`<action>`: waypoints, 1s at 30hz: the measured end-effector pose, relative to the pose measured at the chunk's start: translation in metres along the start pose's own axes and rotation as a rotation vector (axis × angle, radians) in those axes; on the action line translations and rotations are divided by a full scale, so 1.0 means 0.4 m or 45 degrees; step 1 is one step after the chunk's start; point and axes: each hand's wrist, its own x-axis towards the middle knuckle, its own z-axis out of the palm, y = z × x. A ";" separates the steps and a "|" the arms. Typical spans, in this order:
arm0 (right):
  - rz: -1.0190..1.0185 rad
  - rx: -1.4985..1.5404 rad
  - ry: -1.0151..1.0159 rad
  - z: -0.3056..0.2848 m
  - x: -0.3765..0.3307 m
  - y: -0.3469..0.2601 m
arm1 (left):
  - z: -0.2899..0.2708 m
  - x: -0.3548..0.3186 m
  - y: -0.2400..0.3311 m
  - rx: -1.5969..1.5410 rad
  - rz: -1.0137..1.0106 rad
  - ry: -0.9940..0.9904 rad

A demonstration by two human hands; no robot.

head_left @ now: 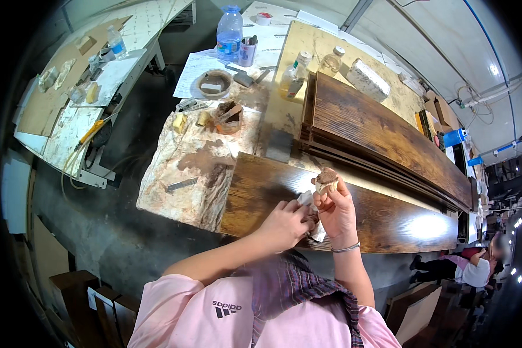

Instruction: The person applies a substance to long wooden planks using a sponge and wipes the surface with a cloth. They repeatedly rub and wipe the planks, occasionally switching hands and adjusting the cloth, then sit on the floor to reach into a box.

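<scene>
My right hand (337,207) is raised above a dark wood-grained board (261,184) and pinches a small pale sponge (326,181) with a brown-stained face. My left hand (285,223) is closed round a crumpled white cloth (318,233) at the board's near edge, its fingertips partly hidden. The two hands are close together, with the right one a little higher. To the left, a brown-stained cloth (162,168) covers the table and carries a cut-open tub (227,118) with brown residue and yellowish sponge pieces (180,123).
A stack of similar boards (383,133) lies just beyond the one before me. Behind stand a glass bottle (296,74), a small jar (332,60), a large blue water bottle (229,35) and a round bowl (214,84). Another person (470,268) is far to the right.
</scene>
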 end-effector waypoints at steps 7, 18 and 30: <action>0.038 -0.043 0.106 0.026 0.018 0.026 | -0.142 -0.187 -0.043 -0.456 -0.094 0.462; 0.179 0.126 0.137 0.094 0.051 0.111 | -0.242 -0.415 -0.096 -0.705 -0.733 0.811; -0.116 -0.466 0.229 0.101 0.118 0.106 | -0.267 -0.479 -0.134 -0.688 -0.811 0.820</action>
